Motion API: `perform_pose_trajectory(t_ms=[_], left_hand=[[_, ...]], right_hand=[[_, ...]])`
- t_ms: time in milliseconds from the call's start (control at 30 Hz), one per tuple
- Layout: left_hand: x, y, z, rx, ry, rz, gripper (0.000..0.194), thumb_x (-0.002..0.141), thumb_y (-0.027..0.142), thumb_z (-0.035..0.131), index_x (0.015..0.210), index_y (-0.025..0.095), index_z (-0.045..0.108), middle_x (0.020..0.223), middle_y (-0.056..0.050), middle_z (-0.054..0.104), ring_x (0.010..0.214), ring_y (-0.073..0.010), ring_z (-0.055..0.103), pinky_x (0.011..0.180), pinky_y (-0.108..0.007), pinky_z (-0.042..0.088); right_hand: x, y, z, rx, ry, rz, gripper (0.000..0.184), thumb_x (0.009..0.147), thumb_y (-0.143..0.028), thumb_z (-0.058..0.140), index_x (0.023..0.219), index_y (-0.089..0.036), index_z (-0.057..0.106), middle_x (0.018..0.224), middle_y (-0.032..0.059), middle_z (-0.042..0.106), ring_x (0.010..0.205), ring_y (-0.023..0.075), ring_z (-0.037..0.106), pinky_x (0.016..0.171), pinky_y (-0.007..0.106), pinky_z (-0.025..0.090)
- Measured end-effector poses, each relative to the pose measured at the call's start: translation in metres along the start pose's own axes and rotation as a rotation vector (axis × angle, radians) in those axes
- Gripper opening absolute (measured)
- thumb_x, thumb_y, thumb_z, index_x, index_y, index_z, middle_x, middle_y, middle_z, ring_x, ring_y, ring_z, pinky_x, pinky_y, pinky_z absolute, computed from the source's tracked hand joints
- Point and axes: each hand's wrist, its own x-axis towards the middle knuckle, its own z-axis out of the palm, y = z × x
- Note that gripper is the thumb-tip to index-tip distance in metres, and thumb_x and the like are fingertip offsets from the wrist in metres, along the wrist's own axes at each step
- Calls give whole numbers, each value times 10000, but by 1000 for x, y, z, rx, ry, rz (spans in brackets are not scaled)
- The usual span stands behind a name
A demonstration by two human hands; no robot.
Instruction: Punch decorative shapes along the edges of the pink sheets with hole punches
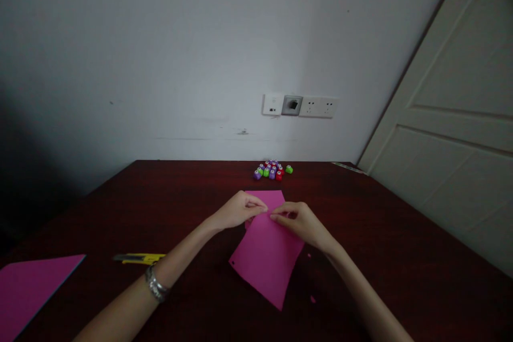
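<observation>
A pink sheet of paper (267, 262) hangs tilted toward me over the middle of the table, with a small dark hole near its left corner. My left hand (240, 209) pinches its upper edge between thumb and fingers. Close beside it, my right hand (302, 222) pinches the same edge, the two sets of fingertips nearly meeting. Behind the sheet, more pink paper (264, 195) shows; whether it is a separate piece I cannot tell. A silver bracelet (155, 283) circles my left wrist.
A yellow utility knife (138, 258) lies left of my left forearm, partly covered by it. Another pink sheet (36, 288) is at the far left. Several small coloured beads or toys (272, 170) cluster at the back. Pink scraps (313, 299) lie on the dark table (180, 187).
</observation>
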Motion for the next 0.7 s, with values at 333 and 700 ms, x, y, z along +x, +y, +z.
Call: perform_pose_trajectory(t_ms=[333, 700], left_hand=[[-1, -6, -22, 28, 95, -16, 245, 632, 339, 700, 769, 136, 702, 735, -61, 687, 644, -150, 597, 624, -263, 448], [-2, -7, -34, -341, 293, -143, 259, 635, 310, 717, 797, 110, 691, 746, -80, 675, 628, -118, 588, 613, -243, 453]], right_hand=[[-7, 14, -4, 189, 320, 168, 274, 727, -433, 584, 742, -165, 639, 689, 26, 645, 620, 155, 572, 560, 253, 438], [-15, 18, -3, 451, 11, 258, 292, 675, -444, 648, 686, -154, 612, 625, 17, 652, 596, 147, 616, 605, 290, 503]])
